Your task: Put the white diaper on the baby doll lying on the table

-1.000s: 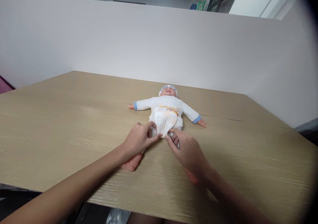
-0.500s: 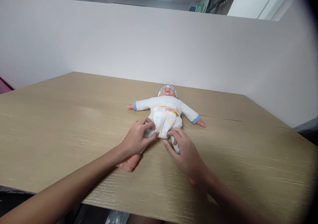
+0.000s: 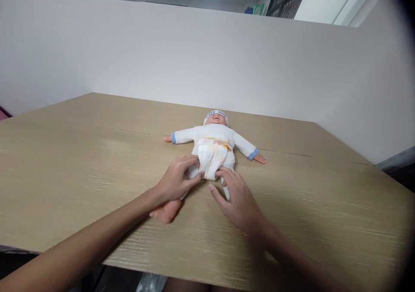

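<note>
A baby doll [image 3: 215, 131] lies on its back on the wooden table, arms spread, in a white outfit with blue cuffs and a lettered hat. Round its hips sits a white diaper [image 3: 212, 156] with an orange printed waistband. My left hand [image 3: 178, 177] is closed at the diaper's left leg edge, over the doll's leg, its thumb tip against the edge. At the other leg edge, my right hand [image 3: 238, 197] has its fingertips on the diaper, with the thumb held apart below. The doll's bare left-side foot [image 3: 167, 211] shows under my left wrist; my right hand mostly hides the other leg.
The wooden table [image 3: 97, 166] extends on both sides of the doll, with its front edge close to me. A pale partition [image 3: 194, 54] rises behind it. A dark object [image 3: 400, 166] stands beyond the table's right edge.
The view has shifted slightly. My left fingers have eased a little along the leg edge, and my right thumb sits slightly farther from the diaper. The doll stays in place.
</note>
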`<state>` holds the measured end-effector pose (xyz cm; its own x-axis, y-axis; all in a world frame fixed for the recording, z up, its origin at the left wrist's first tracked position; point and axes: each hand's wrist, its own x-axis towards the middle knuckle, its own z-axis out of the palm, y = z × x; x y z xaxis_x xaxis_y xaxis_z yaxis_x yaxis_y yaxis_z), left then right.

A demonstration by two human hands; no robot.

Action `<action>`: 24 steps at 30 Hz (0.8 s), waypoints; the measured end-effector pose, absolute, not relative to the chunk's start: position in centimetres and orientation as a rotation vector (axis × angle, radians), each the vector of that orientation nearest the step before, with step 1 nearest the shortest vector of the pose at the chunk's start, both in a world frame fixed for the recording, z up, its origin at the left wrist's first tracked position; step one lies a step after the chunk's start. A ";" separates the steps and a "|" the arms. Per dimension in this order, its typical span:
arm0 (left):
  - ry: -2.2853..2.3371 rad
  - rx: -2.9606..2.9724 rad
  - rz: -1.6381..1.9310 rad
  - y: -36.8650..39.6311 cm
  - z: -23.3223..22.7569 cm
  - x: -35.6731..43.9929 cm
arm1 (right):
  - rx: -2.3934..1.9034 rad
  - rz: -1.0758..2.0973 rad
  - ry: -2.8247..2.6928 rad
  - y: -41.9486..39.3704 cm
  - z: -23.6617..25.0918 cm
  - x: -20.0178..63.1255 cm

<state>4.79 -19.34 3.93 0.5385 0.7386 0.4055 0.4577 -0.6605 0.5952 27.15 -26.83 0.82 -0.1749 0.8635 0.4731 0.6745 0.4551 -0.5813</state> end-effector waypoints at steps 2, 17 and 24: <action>1.005 2.359 0.884 -19.2 3.9 4.8 | -1.295 0.319 -1.928 -26.6 1.1 27.3; 0.876 1.861 1.008 -18.0 2.0 4.8 | -1.385 0.588 -1.659 -25.4 1.0 28.3; 0.955 1.660 1.013 -17.9 1.9 5.0 | -1.400 0.504 -1.568 -24.9 1.7 29.2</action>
<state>5.01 -17.88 1.85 0.3552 0.9143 0.1947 0.1405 -0.2581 0.9558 29.16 -24.94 1.66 0.0962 0.9251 0.3673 0.5378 0.2622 -0.8013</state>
